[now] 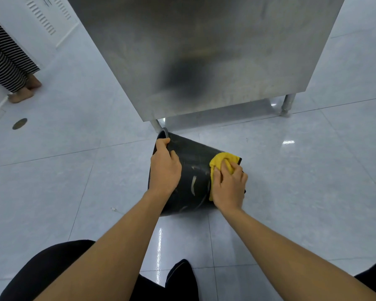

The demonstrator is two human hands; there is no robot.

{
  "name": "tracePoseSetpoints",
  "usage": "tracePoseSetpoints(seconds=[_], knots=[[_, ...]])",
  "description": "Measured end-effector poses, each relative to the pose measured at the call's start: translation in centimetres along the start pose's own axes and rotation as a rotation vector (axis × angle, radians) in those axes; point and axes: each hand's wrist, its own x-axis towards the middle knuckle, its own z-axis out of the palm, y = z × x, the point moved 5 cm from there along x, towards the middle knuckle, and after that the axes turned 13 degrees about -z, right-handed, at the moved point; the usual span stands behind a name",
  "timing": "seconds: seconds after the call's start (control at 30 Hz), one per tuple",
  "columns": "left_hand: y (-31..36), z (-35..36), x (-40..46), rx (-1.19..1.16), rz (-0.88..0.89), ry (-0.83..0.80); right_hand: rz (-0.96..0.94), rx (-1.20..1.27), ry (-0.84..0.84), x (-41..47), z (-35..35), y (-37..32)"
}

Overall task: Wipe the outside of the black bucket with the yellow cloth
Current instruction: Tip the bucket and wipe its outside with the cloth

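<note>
The black bucket (193, 177) lies on its side on the tiled floor, its open rim to the left and its base to the right. Pale scuff marks streak its wall. My left hand (164, 168) grips the rim, fingers curled over the edge. My right hand (229, 185) presses the bunched yellow cloth (218, 162) against the bucket's outside near the base. The bucket's inside and its far side are hidden.
A stainless steel table (204, 51) stands just beyond the bucket, its legs (288, 104) on the floor. Another person's feet (24, 90) and striped clothing are at the far left by a white wall. A round floor drain (19, 123) lies left. My knees fill the bottom.
</note>
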Motion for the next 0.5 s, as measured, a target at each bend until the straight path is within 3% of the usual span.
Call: tracePoseSetpoints(seconds=[0.1,0.3,0.43,0.5], knots=[[0.1,-0.2,-0.3,0.034,0.028,0.000,-0.009,-0.006,-0.004,0.4,-0.3,-1.4],[0.2,-0.1,-0.1,-0.035,0.081,-0.032,-0.393,0.121,0.055,-0.1,-0.1,-9.9],[-0.3,0.5,0.5,-0.076,0.044,-0.067,-0.430,0.073,0.044,0.5,0.2,-8.7],[-0.3,0.4,0.9,-0.049,0.052,-0.042,-0.358,0.007,0.046,0.8,0.1,-6.5]])
